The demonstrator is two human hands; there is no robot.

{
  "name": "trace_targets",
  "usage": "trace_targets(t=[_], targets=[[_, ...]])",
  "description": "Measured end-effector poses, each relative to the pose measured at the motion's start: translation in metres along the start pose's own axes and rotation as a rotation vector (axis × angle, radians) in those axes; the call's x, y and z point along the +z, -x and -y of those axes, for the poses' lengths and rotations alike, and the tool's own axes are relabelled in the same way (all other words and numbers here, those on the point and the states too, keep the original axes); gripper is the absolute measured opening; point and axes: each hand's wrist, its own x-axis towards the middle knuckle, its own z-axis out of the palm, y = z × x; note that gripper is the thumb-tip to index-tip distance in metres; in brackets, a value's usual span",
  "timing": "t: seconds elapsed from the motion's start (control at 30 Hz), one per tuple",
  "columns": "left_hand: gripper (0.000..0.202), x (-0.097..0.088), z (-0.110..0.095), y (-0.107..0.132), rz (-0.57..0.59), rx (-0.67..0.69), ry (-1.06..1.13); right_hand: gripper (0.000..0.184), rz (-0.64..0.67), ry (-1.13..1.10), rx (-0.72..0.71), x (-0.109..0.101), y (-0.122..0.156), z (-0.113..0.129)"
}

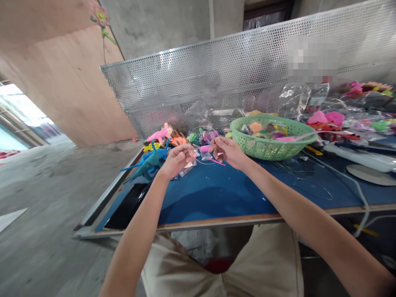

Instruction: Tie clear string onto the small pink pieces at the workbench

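Note:
A thin, clear, line-like loop point(205, 163) is stretched between my hands above the blue tabletop. My left hand point(178, 159) pinches its left side with fingertips closed. On the other side, my right hand point(228, 151) pinches the same line, fingers curled. Whether either fingertip also holds something smaller is too fine to make out. Below and behind the hands lie small colourful toys, a pink strip point(219, 162) and bits of clear plastic. Blue-green long-necked dinosaur toys point(151, 164) stand left of my left hand. A pink toy figure point(161, 134) lies farther back.
A green plastic basket point(272, 150) holding colourful pieces stands right of my right hand. Beyond it, pink and red toys point(326, 121) lie among clear bags. A black flat object point(126, 206) rests at the left front. A perforated metal panel point(182, 78) closes the table's back.

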Motion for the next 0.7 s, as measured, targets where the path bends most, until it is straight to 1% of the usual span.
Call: trace_targets(t=[0.2,0.37,0.43,0.5,0.63,0.7], targets=[[0.058,-0.004,0.002,-0.001,0.012,0.043,-0.102,0.045,0.018,0.090,-0.070,0.002,0.000,0.000],[0.057,-0.007,0.003,-0.002,-0.027,0.038,-0.051,0.043,0.014,0.226,-0.154,0.002,-0.001,-0.001],[0.054,-0.008,0.002,-0.002,-0.025,0.056,-0.040,0.041,0.018,0.257,-0.173,0.002,-0.001,-0.001],[0.054,-0.009,0.001,-0.003,-0.027,0.081,-0.048,0.039,0.022,0.258,-0.188,0.001,-0.001,-0.002],[0.057,-0.013,0.002,-0.003,-0.076,0.090,-0.084,0.037,0.034,0.229,-0.185,-0.001,0.000,0.001],[0.054,-0.015,0.003,-0.003,-0.067,0.089,-0.094,0.036,0.052,0.262,-0.178,-0.002,0.002,0.005]])
